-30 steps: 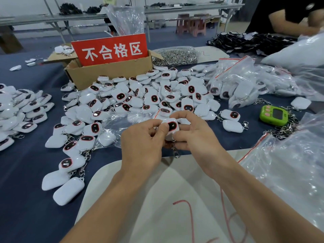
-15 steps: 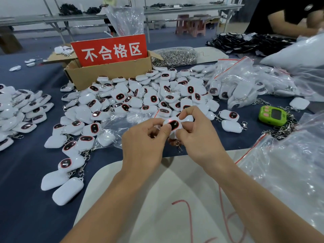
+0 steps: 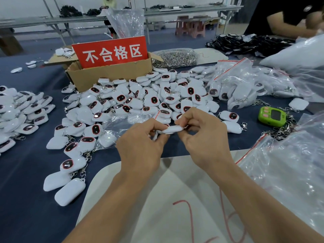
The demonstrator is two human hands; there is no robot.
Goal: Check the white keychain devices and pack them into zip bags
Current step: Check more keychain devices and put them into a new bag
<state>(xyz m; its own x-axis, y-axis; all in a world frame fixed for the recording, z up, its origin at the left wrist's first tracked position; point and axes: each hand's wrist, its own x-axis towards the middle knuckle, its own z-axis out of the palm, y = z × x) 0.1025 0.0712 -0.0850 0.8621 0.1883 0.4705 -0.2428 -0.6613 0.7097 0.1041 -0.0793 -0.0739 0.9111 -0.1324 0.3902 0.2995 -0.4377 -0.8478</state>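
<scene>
My left hand (image 3: 140,146) and right hand (image 3: 203,141) pinch one white keychain (image 3: 172,129) edge-on between them; I judge it could slip and vanish into the pile (image 3: 152,100) just beyond.

My left hand (image 3: 140,146) and right hand (image 3: 205,142) are bare. Both forearms (image 3: 112,204) are uncovered too, bare all the way down to the lower edge of view. Knuckles and finger joints show plainly.
</scene>
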